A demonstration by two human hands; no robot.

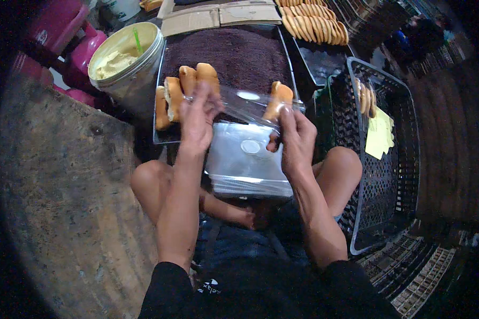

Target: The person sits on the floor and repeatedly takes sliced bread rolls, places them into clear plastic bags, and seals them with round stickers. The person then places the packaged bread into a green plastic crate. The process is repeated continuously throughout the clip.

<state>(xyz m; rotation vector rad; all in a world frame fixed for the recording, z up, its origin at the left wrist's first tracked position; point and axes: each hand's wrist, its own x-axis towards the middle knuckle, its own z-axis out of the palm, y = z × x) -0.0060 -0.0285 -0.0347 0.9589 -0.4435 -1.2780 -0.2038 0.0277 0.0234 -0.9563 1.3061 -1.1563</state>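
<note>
My right hand [297, 131] pinches one end of a clear plastic bag [245, 107], which stretches across to my left hand [201, 109]. The left fingers are blurred at the bag's other end; their grip on it cannot be made out. Behind the left hand, several long bread buns [173, 99] rest along the near left part of a metal tray [223, 44] spread with dark brown granules. Another bun [280, 97] lies at the tray's near right, partly behind the bag and right hand. Below the hands is a stack of clear plastic bags [243, 159] bearing a pale oval mark.
A bucket of pale yellow cream [115, 65] with a green handle stands left of the tray. Cardboard [219, 15] borders its far edge. Rows of buns [313, 22] sit back right. A black plastic crate [383, 191] holds bagged buns [367, 97] and yellow paper [378, 133].
</note>
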